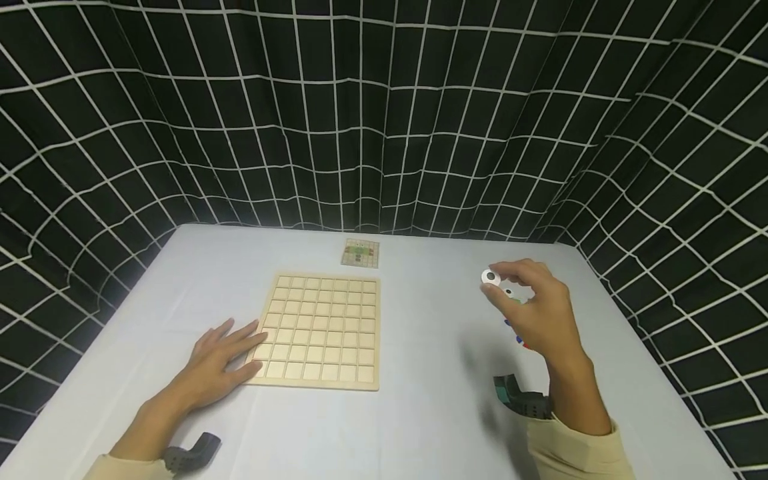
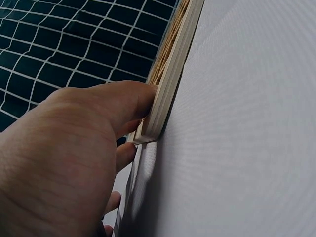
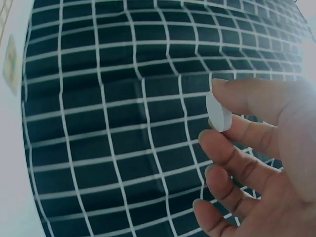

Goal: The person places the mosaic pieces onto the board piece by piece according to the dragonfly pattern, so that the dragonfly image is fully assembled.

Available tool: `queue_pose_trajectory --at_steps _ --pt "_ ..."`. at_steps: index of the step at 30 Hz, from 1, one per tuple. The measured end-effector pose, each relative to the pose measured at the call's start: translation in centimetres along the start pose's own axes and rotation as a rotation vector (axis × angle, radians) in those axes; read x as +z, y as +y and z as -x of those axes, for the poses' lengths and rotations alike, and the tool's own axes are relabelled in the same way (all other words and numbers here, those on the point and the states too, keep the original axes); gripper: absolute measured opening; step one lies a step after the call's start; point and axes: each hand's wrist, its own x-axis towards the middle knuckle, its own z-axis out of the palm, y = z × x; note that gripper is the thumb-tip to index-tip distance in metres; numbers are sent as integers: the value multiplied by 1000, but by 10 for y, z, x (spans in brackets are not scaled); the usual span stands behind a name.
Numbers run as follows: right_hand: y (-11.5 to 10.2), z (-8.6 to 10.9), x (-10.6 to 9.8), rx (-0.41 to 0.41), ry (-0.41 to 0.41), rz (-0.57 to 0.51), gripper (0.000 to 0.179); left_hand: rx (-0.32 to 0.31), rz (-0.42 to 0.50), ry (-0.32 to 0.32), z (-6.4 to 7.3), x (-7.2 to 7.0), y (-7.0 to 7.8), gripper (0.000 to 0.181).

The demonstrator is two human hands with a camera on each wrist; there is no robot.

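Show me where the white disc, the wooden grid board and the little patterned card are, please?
White disc [image 1: 491, 276]: head view, on the dark spot at its center.
Wooden grid board [image 1: 321, 324]: head view, on a bare square near its middle.
Patterned card [image 1: 361, 253]: head view, middle of its printed face.

Leaving broad, bare tabletop [image 1: 429, 320] directly left of the right hand's pinch on the white disc [image 1: 491, 277], reaching across to the right rim of the wooden board [image 1: 319, 327]. Offering passage over that board too, above its low rim, but meeting the left hand [image 1: 219, 363] at its left edge, farthest from the pinch. Lying in the way beneath the right hand [image 1: 540, 313], close to the pinch and partly hidden: small coloured pieces [image 1: 520, 340]. Placing only a thin card [image 1: 361, 253] well left of the pinch, beyond the board. Closing off reach beyond the pinch, and well to its right: grid-patterned curtain [image 1: 384, 133].
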Motion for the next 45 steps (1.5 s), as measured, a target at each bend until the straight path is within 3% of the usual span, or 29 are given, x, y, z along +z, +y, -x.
queue_pose_trajectory --at_steps 7,18,25,34,45 --pt "-24 1 18 -98 38 -107 27 5 9 -3 1 -1 1 49" --pt "-57 -7 74 -102 -19 -222 27 -4 -16 -9 2 0 1 50" --pt "-66 -16 114 -113 -60 -280 26 -2 -50 4 1 4 1 53" --pt "-72 -28 161 -42 -195 -355 28 5 -42 3 0 2 5 55" --pt "-77 -36 211 80 -327 -277 32 3 -45 -2 -1 -1 7 54"
